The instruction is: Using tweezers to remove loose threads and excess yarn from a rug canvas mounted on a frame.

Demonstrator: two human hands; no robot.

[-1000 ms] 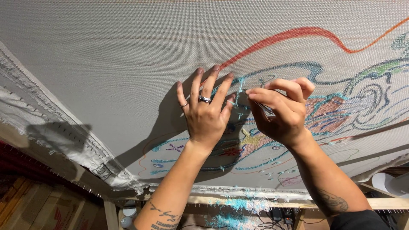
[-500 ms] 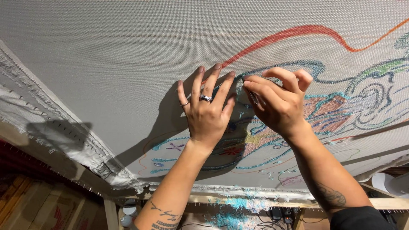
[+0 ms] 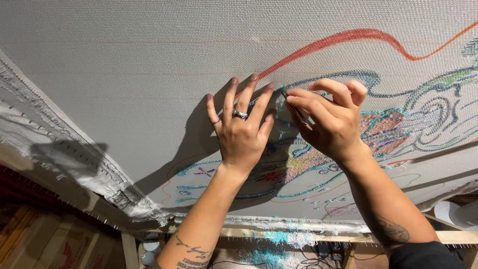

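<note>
Left hand (image 3: pixel 242 133) lies flat on the stretched grey backing cloth (image 3: pixel 124 65), fingers spread and open, rings on two of them, holding nothing; right hand (image 3: pixel 326 119) just beside it, fingers pinched closed on a thin dark tool (image 3: pixel 298 113), too small to tell which kind; tool's long axis slants up-left toward the left hand's fingertips, tip at the cloth in the gap between both hands; right hand is the nearer to the working spot, left braces the cloth next to it; cloth fills the view, tilted, fixed to a wooden frame (image 3: pixel 279 234); it shows a drawn design with teal outlines (image 3: pixel 348 74), a red curving line (image 3: pixel 348 36) above, orange and pink filled patches (image 3: pixel 386 132) right of the hands; teal yarn scraps (image 3: pixel 279 238) lie along the frame's lower rail.
</note>
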